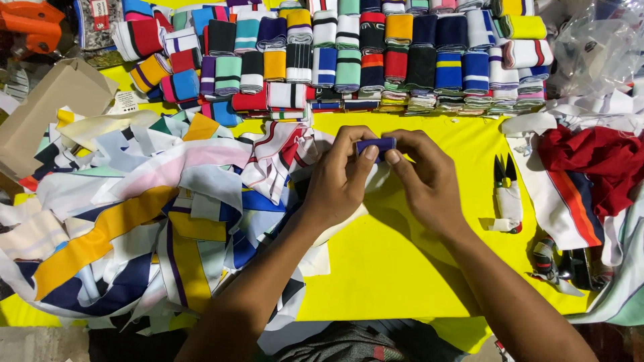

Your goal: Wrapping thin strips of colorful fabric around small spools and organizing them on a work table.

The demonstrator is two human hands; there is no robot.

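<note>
Purple folded strip (376,145) sits pinched between the fingers of both the left hand (341,179) and right hand (422,179); many folded bundles (376,57) already stacked, loose pile (154,208) seemingly left.

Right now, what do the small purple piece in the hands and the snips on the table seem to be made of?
Purple piece: apparently ribbed knit fabric, matte, folded flat between both hands. Snips: dark blades look like metal; the handle is wrapped in white cloth or tape, so its material is hidden.

A yellow-covered table (402,268) fills the view, evenly lit, with dark floor (40,343) below.
</note>
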